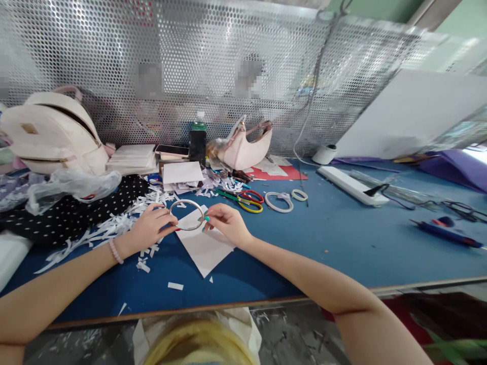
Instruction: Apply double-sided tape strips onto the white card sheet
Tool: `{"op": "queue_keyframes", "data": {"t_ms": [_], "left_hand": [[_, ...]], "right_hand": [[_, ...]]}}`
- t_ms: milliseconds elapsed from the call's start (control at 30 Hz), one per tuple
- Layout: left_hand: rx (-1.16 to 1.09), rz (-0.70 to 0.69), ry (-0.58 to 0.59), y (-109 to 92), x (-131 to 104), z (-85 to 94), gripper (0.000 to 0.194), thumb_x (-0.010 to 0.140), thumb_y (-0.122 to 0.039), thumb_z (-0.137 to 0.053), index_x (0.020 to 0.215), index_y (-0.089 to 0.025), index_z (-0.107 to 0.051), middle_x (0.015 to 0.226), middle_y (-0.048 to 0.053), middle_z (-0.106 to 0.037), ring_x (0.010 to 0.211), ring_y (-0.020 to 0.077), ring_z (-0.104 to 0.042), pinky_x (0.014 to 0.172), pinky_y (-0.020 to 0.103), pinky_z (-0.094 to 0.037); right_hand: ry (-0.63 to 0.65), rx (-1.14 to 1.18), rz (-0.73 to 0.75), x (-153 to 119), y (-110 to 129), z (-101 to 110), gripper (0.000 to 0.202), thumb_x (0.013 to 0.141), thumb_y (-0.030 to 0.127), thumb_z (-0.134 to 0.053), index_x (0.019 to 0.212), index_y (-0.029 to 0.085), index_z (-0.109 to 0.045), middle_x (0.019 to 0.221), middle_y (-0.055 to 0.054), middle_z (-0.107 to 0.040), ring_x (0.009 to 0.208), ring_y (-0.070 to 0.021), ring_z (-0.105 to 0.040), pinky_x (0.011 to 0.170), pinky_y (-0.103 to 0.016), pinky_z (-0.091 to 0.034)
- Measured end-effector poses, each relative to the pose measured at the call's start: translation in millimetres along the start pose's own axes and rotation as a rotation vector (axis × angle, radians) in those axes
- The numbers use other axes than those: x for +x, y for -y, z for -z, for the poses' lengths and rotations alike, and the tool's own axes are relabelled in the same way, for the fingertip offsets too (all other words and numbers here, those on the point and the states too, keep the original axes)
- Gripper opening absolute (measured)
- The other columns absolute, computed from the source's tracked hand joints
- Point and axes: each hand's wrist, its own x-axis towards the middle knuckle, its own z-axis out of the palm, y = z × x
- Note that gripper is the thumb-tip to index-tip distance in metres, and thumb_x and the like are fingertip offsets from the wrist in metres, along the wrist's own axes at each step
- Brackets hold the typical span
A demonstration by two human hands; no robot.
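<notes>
My left hand [152, 227] grips the left side of a thin ring-shaped tape roll [187, 229], holding it upright above the table. At the ring's right side, my right hand [230, 225] has thumb and finger pinched together against the edge of the roll. Whether a loose tape end is between these fingers is too small to tell. Below both hands lies a white sheet of paper [207, 251], turned cornerwise. Scissors [251, 205] with coloured handles rest to the right, beside a larger tape roll [279, 209] and a smaller tape roll [300, 194].
Paper scraps [114, 223] litter the left. Behind them stand a pale backpack [57, 134], stacked paper [133, 158], a phone [172, 150], a bottle [199, 121] and a handbag [249, 149]. A power strip [352, 186] and glue gun [449, 234] lie right. A yellow-lined bin [201, 344] sits below the edge.
</notes>
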Motion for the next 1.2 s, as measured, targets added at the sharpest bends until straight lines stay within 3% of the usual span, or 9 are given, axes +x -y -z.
{"op": "queue_keyframes", "data": {"t_ms": [300, 467, 633, 867, 1200], "left_hand": [[-0.004, 0.073, 0.089, 3, -2, -4.3, 0.031, 0.104, -0.035, -0.04, 0.095, -0.019, -0.064, 0.087, 0.003, -0.07, 0.082, 0.0175, -0.062, 0.09, 0.036, -0.04], [-0.03, 0.069, 0.19, 4, -5, -9.5, 0.031, 0.103, -0.033, -0.04, 0.124, -0.022, -0.061, 0.102, 0.006, -0.07, 0.096, 0.0205, -0.062, 0.1, 0.04, -0.039], [-0.073, 0.096, 0.295, 1, -4, -8.7, 0.037, 0.101, -0.03, -0.042, 0.135, -0.02, -0.055, 0.125, 0.011, -0.064, 0.113, 0.0244, -0.058, 0.099, 0.04, -0.043], [-0.102, 0.082, 0.347, 1, -3, -7.3, 0.034, 0.101, -0.027, -0.042, 0.13, -0.023, -0.06, 0.132, 0.009, -0.062, 0.119, 0.0243, -0.056, 0.107, 0.045, -0.039], [-0.143, 0.101, 0.393, 9, -6, -14.1, 0.037, 0.104, -0.034, -0.038, 0.131, -0.03, -0.061, 0.139, 0.004, -0.06, 0.129, 0.0235, -0.052, 0.116, 0.049, -0.029]], "right_hand": [[-0.043, -0.165, 0.174, 5, 0, 8, 0.022, 0.083, 0.044, -0.07, 0.083, 0.023, -0.063, 0.09, -0.005, -0.067, 0.081, -0.0155, -0.063, 0.073, -0.031, -0.05], [-0.079, -0.084, 0.2, 11, 11, 19, 0.022, 0.084, 0.044, -0.07, 0.086, 0.024, -0.06, 0.094, -0.003, -0.068, 0.092, -0.017, -0.062, 0.081, -0.032, -0.048], [-0.167, -0.051, 0.152, 18, 17, 32, 0.028, 0.083, 0.049, -0.07, 0.085, 0.026, -0.054, 0.084, 0.0, -0.068, 0.08, -0.0163, -0.06, 0.073, -0.03, -0.046], [-0.262, 0.025, 0.13, 28, 10, 44, 0.032, 0.08, 0.05, -0.071, 0.086, 0.027, -0.05, 0.069, 0.005, -0.063, 0.074, -0.0154, -0.061, 0.076, -0.03, -0.046], [-0.206, 0.147, 0.065, 30, 10, 48, 0.033, 0.079, 0.045, -0.073, 0.086, 0.027, -0.046, 0.073, 0.006, -0.064, 0.069, -0.0138, -0.063, 0.076, -0.032, -0.052]]}}
